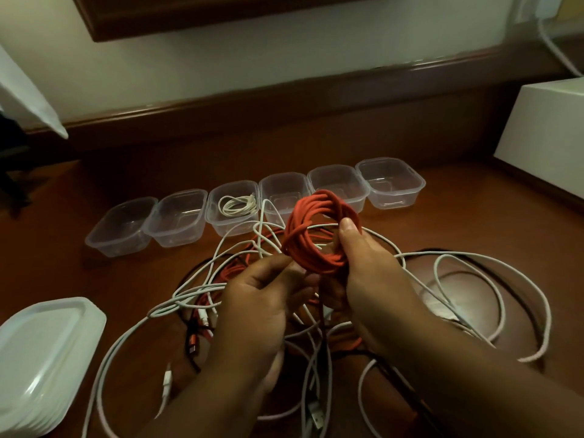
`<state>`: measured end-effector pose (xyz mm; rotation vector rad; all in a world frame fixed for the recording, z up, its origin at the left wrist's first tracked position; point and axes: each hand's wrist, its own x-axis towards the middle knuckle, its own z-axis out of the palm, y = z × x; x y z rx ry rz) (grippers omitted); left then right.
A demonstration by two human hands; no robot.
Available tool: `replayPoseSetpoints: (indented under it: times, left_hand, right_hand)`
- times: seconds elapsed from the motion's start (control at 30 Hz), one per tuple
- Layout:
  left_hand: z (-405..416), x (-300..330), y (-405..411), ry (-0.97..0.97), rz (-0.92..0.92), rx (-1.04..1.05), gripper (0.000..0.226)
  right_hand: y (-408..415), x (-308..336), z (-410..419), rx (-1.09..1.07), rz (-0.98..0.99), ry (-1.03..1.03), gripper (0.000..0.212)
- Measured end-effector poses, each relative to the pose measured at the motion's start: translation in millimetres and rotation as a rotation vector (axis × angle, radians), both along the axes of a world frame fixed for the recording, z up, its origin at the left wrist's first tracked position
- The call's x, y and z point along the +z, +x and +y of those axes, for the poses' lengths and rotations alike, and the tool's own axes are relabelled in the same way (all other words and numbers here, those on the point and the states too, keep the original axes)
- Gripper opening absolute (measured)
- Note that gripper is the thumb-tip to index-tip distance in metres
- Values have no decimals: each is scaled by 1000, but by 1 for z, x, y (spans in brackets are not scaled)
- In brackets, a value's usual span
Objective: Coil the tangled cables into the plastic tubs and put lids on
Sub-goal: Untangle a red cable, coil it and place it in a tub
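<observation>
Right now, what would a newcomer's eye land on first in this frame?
The orange cable coil, held up at centre by the left hand and right hand. Behind it, a row of six clear tubs crosses the wooden table, one already holding a coiled white cable. White lids sit stacked at lower left.

Warm reddish-brown wood counter [474,235] with a raised wood lip [284,99] along the back, pale wall [252,58] above it, dark wood frame [158,17] up top. White box [543,134] off right. Dim, yellowish light.
</observation>
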<state>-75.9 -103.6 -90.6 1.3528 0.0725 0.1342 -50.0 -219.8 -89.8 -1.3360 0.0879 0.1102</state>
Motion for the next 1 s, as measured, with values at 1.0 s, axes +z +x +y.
replayPoseSetpoints:
  times: [1.0]
  left_hand:
    - [1, 0, -6, -391, 66, -183, 36]
  right_hand:
    - [-3, -9, 4, 47, -508, -367, 11]
